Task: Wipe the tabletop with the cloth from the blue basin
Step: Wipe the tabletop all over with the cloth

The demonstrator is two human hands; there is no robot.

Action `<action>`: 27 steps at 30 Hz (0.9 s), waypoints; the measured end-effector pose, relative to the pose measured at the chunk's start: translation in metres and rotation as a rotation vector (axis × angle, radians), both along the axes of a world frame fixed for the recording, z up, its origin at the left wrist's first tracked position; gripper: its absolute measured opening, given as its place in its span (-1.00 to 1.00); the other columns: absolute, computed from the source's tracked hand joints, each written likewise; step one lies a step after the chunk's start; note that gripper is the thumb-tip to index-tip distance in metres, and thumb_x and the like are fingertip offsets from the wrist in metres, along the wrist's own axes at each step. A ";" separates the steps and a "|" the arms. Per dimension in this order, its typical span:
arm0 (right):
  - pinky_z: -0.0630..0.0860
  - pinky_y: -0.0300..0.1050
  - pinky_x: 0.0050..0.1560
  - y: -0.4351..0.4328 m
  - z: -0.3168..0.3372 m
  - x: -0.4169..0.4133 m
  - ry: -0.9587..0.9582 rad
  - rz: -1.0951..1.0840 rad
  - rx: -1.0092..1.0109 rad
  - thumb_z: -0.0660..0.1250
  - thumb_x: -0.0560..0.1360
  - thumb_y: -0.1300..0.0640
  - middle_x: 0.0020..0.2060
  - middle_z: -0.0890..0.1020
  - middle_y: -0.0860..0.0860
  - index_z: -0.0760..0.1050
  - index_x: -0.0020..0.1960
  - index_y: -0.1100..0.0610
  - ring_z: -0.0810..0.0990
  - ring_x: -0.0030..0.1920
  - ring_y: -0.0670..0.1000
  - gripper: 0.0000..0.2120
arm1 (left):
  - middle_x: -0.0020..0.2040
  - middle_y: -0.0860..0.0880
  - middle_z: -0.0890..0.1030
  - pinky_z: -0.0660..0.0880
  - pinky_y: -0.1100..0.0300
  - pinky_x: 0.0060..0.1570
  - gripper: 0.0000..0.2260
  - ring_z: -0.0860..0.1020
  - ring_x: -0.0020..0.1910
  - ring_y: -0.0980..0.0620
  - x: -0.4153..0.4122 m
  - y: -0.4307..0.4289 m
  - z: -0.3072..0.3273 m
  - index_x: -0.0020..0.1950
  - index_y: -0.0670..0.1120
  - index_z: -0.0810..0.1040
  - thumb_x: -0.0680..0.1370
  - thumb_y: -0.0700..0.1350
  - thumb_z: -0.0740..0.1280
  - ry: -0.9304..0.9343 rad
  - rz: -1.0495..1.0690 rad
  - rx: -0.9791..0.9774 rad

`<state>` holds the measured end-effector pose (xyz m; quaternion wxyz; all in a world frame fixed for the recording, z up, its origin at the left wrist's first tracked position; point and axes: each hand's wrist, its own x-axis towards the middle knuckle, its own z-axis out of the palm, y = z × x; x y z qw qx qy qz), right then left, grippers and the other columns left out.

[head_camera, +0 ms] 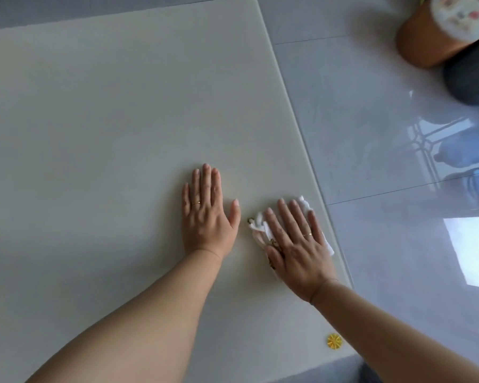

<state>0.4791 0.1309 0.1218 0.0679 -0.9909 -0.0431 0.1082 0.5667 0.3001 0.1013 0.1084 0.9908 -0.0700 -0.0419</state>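
Cloth is pinned flat under the right hand, fingers straight, peeking past the fingertips near the tabletop edge. Left hand rests flat, holding nothing. Push outward and it'll probably slide off.

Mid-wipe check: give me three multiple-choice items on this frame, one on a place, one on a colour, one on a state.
1. Where is the cloth?
A. Near the tabletop's right edge.
B. At its centre.
C. On the floor.

2. What colour is the small flower-shaped piece by the near edge?
A. Red.
B. Yellow.
C. Blue.

3. How is the left hand?
A. Gripping the cloth.
B. Flat on bare tabletop.
C. Clenched in a fist.

Answers:
1 A, the cloth lies under the right hand, close to that edge.
2 B, it shows plainly yellow.
3 B, its fingers are straight and touch no cloth.
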 end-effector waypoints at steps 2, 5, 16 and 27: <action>0.00 0.12 0.47 -0.026 0.001 -0.004 0.009 0.118 -0.026 -0.05 0.58 -0.12 0.52 0.12 0.06 0.06 0.52 0.02 0.03 0.53 0.09 -0.45 | 0.55 -0.14 0.14 0.00 -0.05 0.49 -0.38 0.10 0.53 -0.13 0.001 0.000 0.001 0.53 -0.18 0.14 0.54 0.11 0.02 0.016 -0.011 -0.005; -0.16 0.04 0.51 -0.040 0.006 -0.004 0.043 -0.132 -0.034 -0.17 0.56 -0.18 0.53 0.00 0.01 -0.07 0.52 -0.02 -0.11 0.53 0.03 -0.43 | 0.55 -0.15 0.12 -0.06 -0.04 0.50 -0.40 0.08 0.53 -0.14 -0.001 0.002 0.002 0.53 -0.19 0.14 0.57 0.07 0.13 0.011 -0.011 -0.042; -0.04 0.10 0.49 -0.041 0.011 -0.090 0.057 -0.202 -0.028 -0.11 0.56 -0.15 0.52 0.08 0.04 0.04 0.52 0.02 0.01 0.53 0.09 -0.43 | 0.50 -0.16 0.25 0.17 -0.07 0.42 -0.45 0.23 0.48 -0.14 -0.162 0.000 0.011 0.48 -0.22 0.27 0.55 0.04 0.10 0.033 -0.168 -0.033; 0.02 0.12 0.46 -0.028 0.011 -0.159 0.071 -0.074 -0.037 -0.06 0.57 -0.17 0.51 0.15 0.06 0.09 0.52 0.02 0.03 0.53 0.07 -0.43 | 0.50 -0.17 0.25 0.15 -0.08 0.43 -0.42 0.24 0.48 -0.15 -0.162 -0.001 0.010 0.48 -0.22 0.26 0.52 0.03 0.11 0.045 -0.149 -0.030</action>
